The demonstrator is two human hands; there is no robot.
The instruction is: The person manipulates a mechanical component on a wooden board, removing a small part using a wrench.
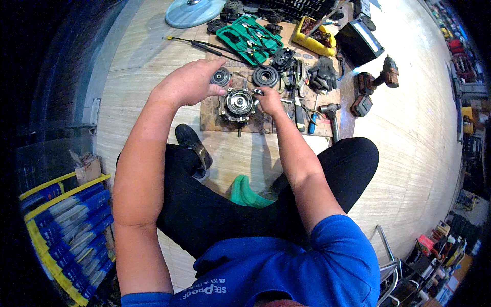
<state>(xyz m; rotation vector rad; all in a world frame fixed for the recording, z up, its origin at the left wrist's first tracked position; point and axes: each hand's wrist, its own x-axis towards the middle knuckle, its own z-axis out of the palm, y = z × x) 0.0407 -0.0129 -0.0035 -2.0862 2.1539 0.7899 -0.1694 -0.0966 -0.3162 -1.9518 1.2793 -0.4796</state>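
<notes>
A round metal housing (239, 104) with a shiny centre sits on a worn cardboard sheet (209, 120). My left hand (193, 82) is at its upper left, thumb and fingers spread apart beside a small pulley wheel (221, 77); any contact is unclear. My right hand (269, 100) has its fingers closed at the housing’s upper right, on something small and dark that I cannot make out. A larger dark ringed pulley (265, 76) lies just above that hand. Pliers, a blue-handled screwdriver (311, 123), a hammer (330, 113) and dark gloves (322, 75) lie to the right.
Around the work are a green tool case (243, 36), a yellow tub (313, 38), a black box (358, 43) and a cordless tool (378, 79). A yellow rack (71, 220) stands left. My legs frame a green curved object (248, 192). Clutter lines the right side.
</notes>
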